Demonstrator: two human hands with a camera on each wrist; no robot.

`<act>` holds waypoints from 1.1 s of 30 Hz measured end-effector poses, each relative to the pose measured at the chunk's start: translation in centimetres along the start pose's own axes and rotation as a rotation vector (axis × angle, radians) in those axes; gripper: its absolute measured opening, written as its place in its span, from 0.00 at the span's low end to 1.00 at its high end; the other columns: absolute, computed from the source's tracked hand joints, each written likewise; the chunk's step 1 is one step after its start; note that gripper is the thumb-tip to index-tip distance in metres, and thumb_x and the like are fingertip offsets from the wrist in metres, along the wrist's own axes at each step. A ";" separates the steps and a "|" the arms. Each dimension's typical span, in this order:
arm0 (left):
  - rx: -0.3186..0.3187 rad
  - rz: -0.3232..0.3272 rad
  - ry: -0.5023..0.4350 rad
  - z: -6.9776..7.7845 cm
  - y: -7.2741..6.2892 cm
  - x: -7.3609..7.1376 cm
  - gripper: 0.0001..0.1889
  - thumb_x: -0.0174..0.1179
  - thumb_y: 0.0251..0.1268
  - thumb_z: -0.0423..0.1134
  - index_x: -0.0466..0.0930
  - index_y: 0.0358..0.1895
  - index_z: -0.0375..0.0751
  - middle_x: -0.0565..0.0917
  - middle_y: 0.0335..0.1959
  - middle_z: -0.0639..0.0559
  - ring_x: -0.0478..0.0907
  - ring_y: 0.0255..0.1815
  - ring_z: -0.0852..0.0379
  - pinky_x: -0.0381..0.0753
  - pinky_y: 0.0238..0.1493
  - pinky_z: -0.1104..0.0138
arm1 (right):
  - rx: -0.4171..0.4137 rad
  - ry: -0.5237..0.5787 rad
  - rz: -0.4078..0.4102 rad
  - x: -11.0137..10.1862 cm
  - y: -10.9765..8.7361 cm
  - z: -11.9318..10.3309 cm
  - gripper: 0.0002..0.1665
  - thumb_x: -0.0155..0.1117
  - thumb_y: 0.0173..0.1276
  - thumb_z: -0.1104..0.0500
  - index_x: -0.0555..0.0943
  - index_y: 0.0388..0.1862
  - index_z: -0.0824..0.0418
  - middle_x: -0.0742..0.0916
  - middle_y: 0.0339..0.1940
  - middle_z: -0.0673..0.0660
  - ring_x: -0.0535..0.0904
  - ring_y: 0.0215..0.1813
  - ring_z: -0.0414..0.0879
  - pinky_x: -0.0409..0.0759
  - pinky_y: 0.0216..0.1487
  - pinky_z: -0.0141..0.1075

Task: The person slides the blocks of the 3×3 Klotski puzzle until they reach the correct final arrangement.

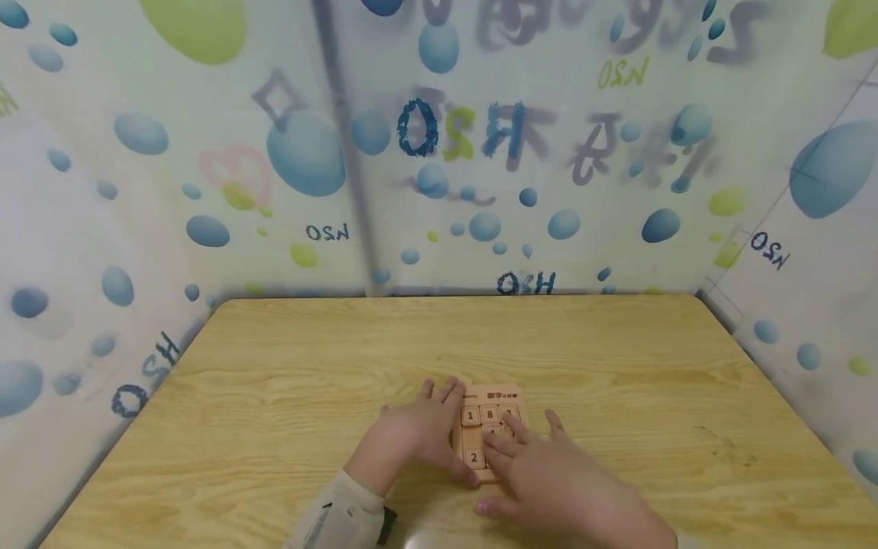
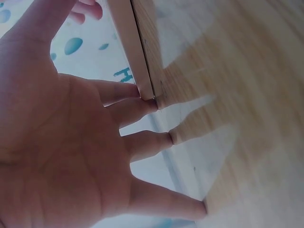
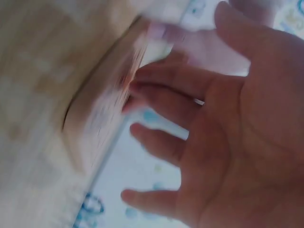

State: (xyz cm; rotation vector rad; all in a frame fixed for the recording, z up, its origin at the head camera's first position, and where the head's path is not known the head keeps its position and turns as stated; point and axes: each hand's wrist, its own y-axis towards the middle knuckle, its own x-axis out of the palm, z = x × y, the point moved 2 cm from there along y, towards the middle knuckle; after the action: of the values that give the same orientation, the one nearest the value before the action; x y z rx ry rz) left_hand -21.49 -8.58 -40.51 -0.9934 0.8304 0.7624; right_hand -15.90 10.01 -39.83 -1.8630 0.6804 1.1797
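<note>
A wooden number slide puzzle (image 1: 480,390) lies flat on the table between the two hands. Its square tiles include a 1 (image 1: 469,415), an 8 (image 1: 490,414) and a 2 (image 1: 474,457); a bare slot shows between the 1 and the 2. My left hand (image 1: 428,431) braces the puzzle's left side, thumb near the close corner, fingers straight and spread. Some of those fingertips touch the tabletop in the left wrist view. Over the right part of the puzzle, my right hand (image 1: 555,476) has extended fingertips at the tiles and hides several of them.
The pale wood-grain table (image 1: 329,343) reaches back to a wall (image 1: 583,152) printed with blue and green drops and mirrored lettering. Side walls stand close on the left and right. A dark smudge (image 1: 720,446) marks the tabletop at the right.
</note>
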 end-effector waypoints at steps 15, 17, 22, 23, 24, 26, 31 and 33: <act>-0.017 -0.013 0.015 -0.2 -0.1 0.1 0.73 0.81 0.40 0.73 0.49 0.88 0.51 0.50 0.91 0.54 0.45 0.91 0.41 0.57 0.69 0.15 | -0.026 0.023 0.054 0.0 0.7 -0.5 0.50 0.56 0.74 0.23 0.70 0.83 0.52 0.68 0.87 0.48 0.54 0.90 0.57 0.45 0.82 0.79; -0.015 -0.010 0.021 -0.2 0.0 0.2 0.73 0.81 0.39 0.73 0.49 0.88 0.51 0.51 0.91 0.54 0.46 0.91 0.41 0.58 0.68 0.15 | -0.021 0.026 0.061 -0.1 0.6 -0.2 0.49 0.57 0.74 0.24 0.70 0.83 0.52 0.68 0.87 0.48 0.54 0.90 0.56 0.45 0.82 0.79; -0.015 -0.014 0.011 -0.3 0.0 0.2 0.72 0.80 0.40 0.73 0.48 0.88 0.51 0.50 0.91 0.55 0.45 0.91 0.41 0.57 0.69 0.15 | -0.040 0.052 0.052 0.1 0.9 -0.3 0.50 0.56 0.74 0.24 0.69 0.83 0.51 0.68 0.87 0.47 0.53 0.91 0.56 0.45 0.83 0.77; -0.014 -0.016 0.006 -0.3 0.0 0.2 0.72 0.80 0.41 0.73 0.48 0.89 0.51 0.49 0.91 0.55 0.45 0.91 0.41 0.56 0.69 0.14 | -0.044 0.056 0.048 0.2 0.9 -0.4 0.50 0.56 0.74 0.24 0.69 0.84 0.51 0.68 0.87 0.47 0.53 0.91 0.56 0.45 0.83 0.77; -0.014 -0.018 0.003 -0.4 0.0 0.2 0.72 0.80 0.41 0.73 0.48 0.89 0.52 0.49 0.91 0.55 0.45 0.91 0.41 0.56 0.69 0.14 | -0.046 0.055 0.042 0.3 0.9 -0.5 0.50 0.56 0.74 0.24 0.69 0.84 0.51 0.68 0.87 0.47 0.53 0.91 0.56 0.46 0.83 0.77; -0.011 -0.019 0.001 -0.3 0.0 0.2 0.72 0.80 0.41 0.73 0.48 0.89 0.52 0.49 0.91 0.55 0.45 0.91 0.41 0.55 0.69 0.14 | -0.056 0.039 0.033 0.5 0.8 -0.6 0.49 0.56 0.73 0.23 0.70 0.83 0.50 0.69 0.86 0.47 0.54 0.90 0.57 0.48 0.82 0.78; -0.002 -0.014 0.009 -0.1 0.1 0.2 0.73 0.81 0.41 0.73 0.48 0.88 0.50 0.50 0.91 0.54 0.45 0.91 0.40 0.56 0.69 0.14 | -0.063 0.022 0.007 0.4 -0.1 -0.6 0.48 0.58 0.72 0.23 0.75 0.79 0.50 0.74 0.83 0.47 0.59 0.89 0.57 0.52 0.81 0.78; -0.001 -0.012 0.010 -0.1 0.1 0.1 0.73 0.81 0.40 0.73 0.48 0.88 0.50 0.49 0.91 0.54 0.45 0.91 0.40 0.56 0.69 0.14 | -0.024 0.029 0.012 0.0 -0.4 -0.4 0.48 0.57 0.72 0.23 0.74 0.80 0.51 0.73 0.84 0.47 0.58 0.89 0.57 0.50 0.82 0.78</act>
State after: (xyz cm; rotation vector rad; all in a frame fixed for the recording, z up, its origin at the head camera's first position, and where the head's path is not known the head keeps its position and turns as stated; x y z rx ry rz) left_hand -21.56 -8.57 -40.69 -1.0028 0.8318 0.7479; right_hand -15.39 9.90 -39.63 -1.9017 0.6971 1.1743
